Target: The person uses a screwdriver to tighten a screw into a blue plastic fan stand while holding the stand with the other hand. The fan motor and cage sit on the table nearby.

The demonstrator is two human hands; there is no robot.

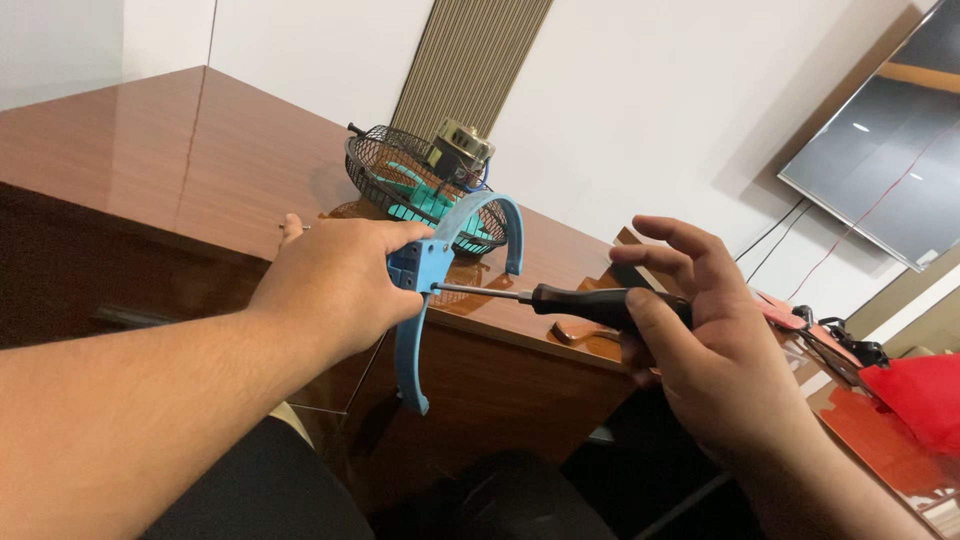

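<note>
Above the near edge of a glossy brown table [150, 150], two bare hands work on a blue plastic part. Left hand [335, 280]: fingers closed around the blue bracket [420, 290], a curved piece with a blocky hub at its middle; one arc rises and bends over toward the right, the other hangs down in front of the table's side. Right hand [700, 350]: thumb and lower fingers wrapped about the black handle of a screwdriver [560, 298], the upper fingers spread loose above it. Screwdriver shaft: level, pointing left, its tip touching the hub of the bracket just beside the left thumb.

On the table behind the hands stands a black wire basket [400, 180], tilted, holding teal fan blades [425, 200] and a small metal motor [460, 150] at its upper rim. At far right, well apart from the hands, lie red sheets [920, 395] and a dark tool [840, 340]. A dark screen [880, 170] hangs on the white wall, with cables trailing below it.
</note>
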